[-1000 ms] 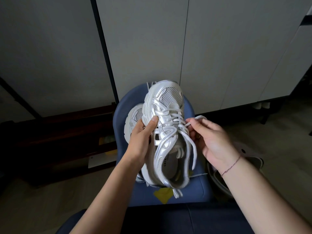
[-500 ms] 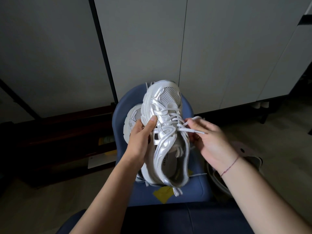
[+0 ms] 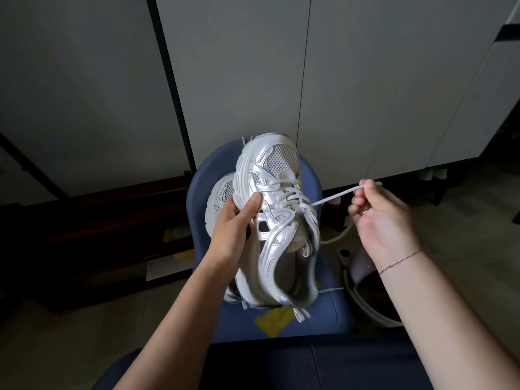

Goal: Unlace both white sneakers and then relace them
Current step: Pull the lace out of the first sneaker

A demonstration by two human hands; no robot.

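- Since a second ago the right grip [image 3: 385, 220] has drawn away to the right of the held sneaker [image 3: 278, 220]. The lace [image 3: 334, 197] now runs taut from the upper eyelets to its fingertips.
- The left grip [image 3: 233, 235] clasps the held sneaker's left side, thumb on the upper and fingers under the sole.
- The second sneaker [image 3: 222, 198] lies on the blue chair [image 3: 332, 311] near the seat's left edge, partly hidden behind the left grip.
- The held sneaker is lifted above the seat, toe pointing away, heel toward the person.
- A yellow scrap [image 3: 274, 319] lies at the seat's front edge, under the heel.
- The right grip pinches the lace end; a red thread [image 3: 399, 261] circles its wrist.
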